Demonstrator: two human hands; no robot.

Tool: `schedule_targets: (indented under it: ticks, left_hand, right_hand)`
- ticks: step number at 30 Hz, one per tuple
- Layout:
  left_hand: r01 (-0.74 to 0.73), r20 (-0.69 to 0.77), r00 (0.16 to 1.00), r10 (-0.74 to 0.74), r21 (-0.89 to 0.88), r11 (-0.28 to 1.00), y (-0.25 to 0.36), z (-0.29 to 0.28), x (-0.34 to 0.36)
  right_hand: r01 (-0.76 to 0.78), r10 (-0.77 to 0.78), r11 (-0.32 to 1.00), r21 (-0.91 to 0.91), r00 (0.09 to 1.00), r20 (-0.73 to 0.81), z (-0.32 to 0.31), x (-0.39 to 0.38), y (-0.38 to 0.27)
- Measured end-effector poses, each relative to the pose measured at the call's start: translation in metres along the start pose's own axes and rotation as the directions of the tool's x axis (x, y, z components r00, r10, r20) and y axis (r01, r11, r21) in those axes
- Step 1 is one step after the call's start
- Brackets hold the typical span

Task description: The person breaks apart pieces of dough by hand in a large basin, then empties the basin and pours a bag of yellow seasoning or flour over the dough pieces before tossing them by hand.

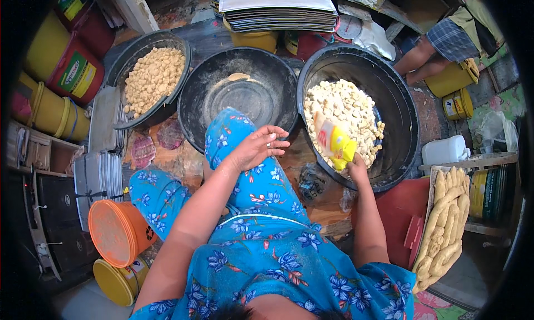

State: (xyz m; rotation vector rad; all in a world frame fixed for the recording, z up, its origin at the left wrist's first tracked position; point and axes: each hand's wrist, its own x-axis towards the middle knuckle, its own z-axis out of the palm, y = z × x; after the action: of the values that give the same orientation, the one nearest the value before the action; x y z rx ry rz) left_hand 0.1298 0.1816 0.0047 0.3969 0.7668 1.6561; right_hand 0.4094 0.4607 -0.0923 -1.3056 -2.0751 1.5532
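My right hand (357, 168) grips one end of a yellow-and-white plastic packet (335, 142) with red print. The packet is tilted over the large black basin (401, 119) on the right, above a heap of pale, cut dough pieces (342, 100). My left hand (260, 148), with a ring on one finger, hovers over my raised knee with its fingers stretched out and nothing in it. Just beyond it stands the middle black basin (239, 106), which has a tan powdery patch (239, 77) on its bottom. Whether the packet's contents are flowing out is hidden.
A dark tub (186, 55) at left holds tan, coated pieces (156, 78). Stacked trays (278, 8) stand at the back. Long dough strips (442, 225) lie on a board at right. Buckets (122, 231) crowd the left. A person (445, 39) is at far right.
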Motion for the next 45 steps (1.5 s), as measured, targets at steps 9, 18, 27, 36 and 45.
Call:
schedule_targets:
  ticks: [9, 18, 27, 36, 45]
  left_hand:
    - [-0.004, 0.003, 1.0, 0.004, -0.008, 1.0, 0.0, 0.0, -0.001]
    - [-0.011, 0.0, 1.0, 0.011, -0.023, 1.0, 0.001, 0.002, -0.001]
    - [-0.017, -0.009, 1.0, 0.017, 0.011, 1.0, -0.001, 0.003, -0.002]
    - [-0.007, -0.011, 1.0, 0.008, 0.021, 1.0, 0.0, 0.003, -0.001]
    - [-0.006, -0.035, 0.999, 0.007, 0.043, 0.999, -0.001, 0.002, -0.001]
  right_hand:
    - [0.067, -0.063, 0.936, 0.344, 0.998, -0.023, 0.022, -0.022, -0.045]
    - [-0.048, 0.106, 0.965, -0.258, 0.971, 0.215, 0.023, -0.013, -0.021]
    - [0.076, -0.072, 0.972, 0.22, 0.997, -0.025, 0.018, -0.009, -0.027]
    - [0.369, -0.591, 0.786, -0.497, 0.682, -0.429, -0.002, -0.021, -0.108]
    - [0.235, -0.506, 0.774, -0.589, 0.787, -0.352, -0.012, -0.004, -0.118]
